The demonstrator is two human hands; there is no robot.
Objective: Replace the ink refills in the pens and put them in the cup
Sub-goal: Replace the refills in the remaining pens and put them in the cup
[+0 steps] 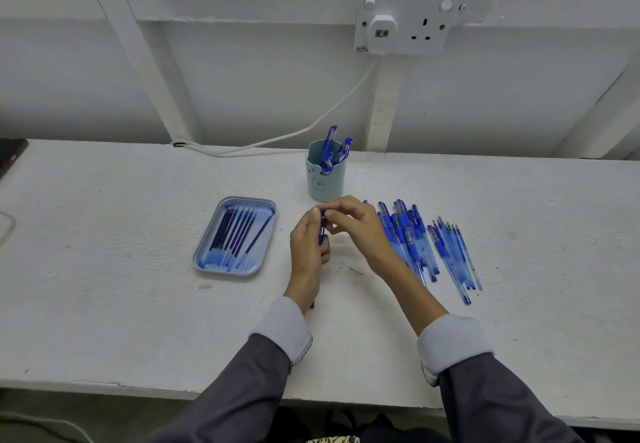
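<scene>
Pen (322, 230) in work: held over the middle of the counter (138, 304), on the near side of the cup (325, 184), between the tray and the loose pens. Your left grip (308, 246) is curled round the barrel; the pen stands close to upright, and its lower end shows below your left wrist. Your right grip (356, 227) pinches the pen's top end between thumb and fingertips. Whether a refill sits inside cannot be told. The cup is pale blue and upright, just beyond your hands, with several blue pens (330, 146) standing in it. Tray (205, 259): blue, left of your hands, holding refills (230, 234) laid side by side, with one lying askew at the right. Loose pens lie flat on the counter to the right in two groups: a larger heap (408, 231), partly hidden by your right wrist, and a smaller fan (453, 255) further right. On the far wall, a double socket (405, 26) with a white cable (311, 127) running down to the counter.
</scene>
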